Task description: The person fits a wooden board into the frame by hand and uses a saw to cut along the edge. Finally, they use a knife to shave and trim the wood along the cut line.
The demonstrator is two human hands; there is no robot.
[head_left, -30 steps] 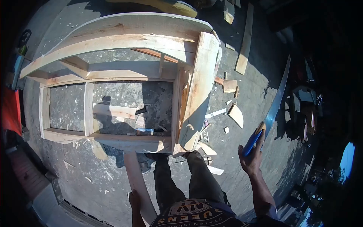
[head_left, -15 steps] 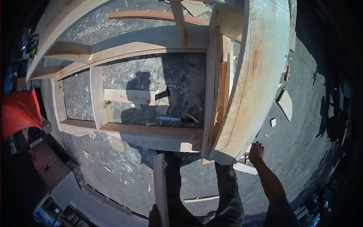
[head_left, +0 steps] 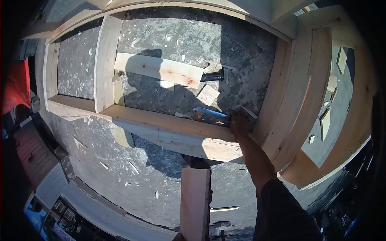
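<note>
My left hand shows only in part at the bottom edge, closed on the side of a short wooden board that stands up in front of my legs. My right hand reaches over the near rail of a wooden frame, down to the shaded floor inside. There it is closed around the handle end of a large knife, with the blade pointing left; its fingers are dim in the shadow. Beyond the knife lie an offcut and a longer plank, with a black object at the plank's right end.
The curved frame's right side rises close to my right arm. A crosspiece divides the frame at the left. Wood scraps and chips litter the concrete floor. A red sheet hangs at the far left.
My right hand has moved from outside the frame's right side to the knife inside it. My view has shifted closer over the frame. The left hand still holds the board.
</note>
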